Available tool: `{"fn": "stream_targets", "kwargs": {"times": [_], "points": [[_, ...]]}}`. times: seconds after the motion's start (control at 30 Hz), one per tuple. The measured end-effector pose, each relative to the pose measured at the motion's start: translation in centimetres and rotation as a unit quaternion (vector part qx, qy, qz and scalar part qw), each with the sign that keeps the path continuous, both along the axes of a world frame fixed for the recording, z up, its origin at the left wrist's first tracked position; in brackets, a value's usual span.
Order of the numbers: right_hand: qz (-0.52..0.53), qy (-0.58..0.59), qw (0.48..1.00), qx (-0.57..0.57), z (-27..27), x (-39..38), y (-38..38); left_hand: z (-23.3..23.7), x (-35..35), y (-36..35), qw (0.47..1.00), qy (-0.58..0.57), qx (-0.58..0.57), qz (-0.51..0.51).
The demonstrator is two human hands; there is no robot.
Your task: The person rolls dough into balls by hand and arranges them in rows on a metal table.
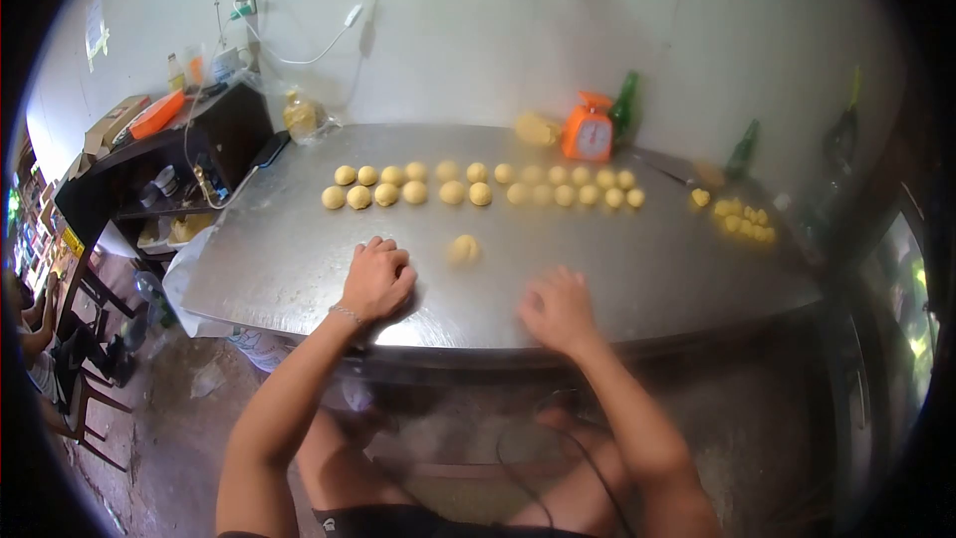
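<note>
Left hand (378, 279) and blurred right hand (560, 311) are curling palm-down, flanking lower center (undersides hidden, can't tell grip). Creased yellow dough lump (464, 250) is sitting center frame, touching neither. Round dough balls (414, 191) are lining upper center. Shiny metal worktop (289, 274) is leaving room at right; front edge (458, 346) is curving just below hands.

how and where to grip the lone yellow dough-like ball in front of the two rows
Likely by its rounded left and right sides, coming from the near side: the yellow dough-like ball sits on the grey metal table, apart from the two yellow rows behind.
</note>
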State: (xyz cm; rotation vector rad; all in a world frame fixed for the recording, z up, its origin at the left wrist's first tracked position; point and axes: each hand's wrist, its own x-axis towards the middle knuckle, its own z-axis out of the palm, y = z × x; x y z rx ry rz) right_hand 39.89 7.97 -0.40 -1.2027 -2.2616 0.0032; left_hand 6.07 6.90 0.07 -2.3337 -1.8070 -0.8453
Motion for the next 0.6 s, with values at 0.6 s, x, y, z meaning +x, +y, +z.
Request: {"fn": "stream_targets", "kwargs": {"times": [0.6], "points": [[-0.101,-0.094,0.990,0.041,0.6,3.1,10.1,0.2,-5.2,5.1,0.990,0.047,0.026,0.129]]}}
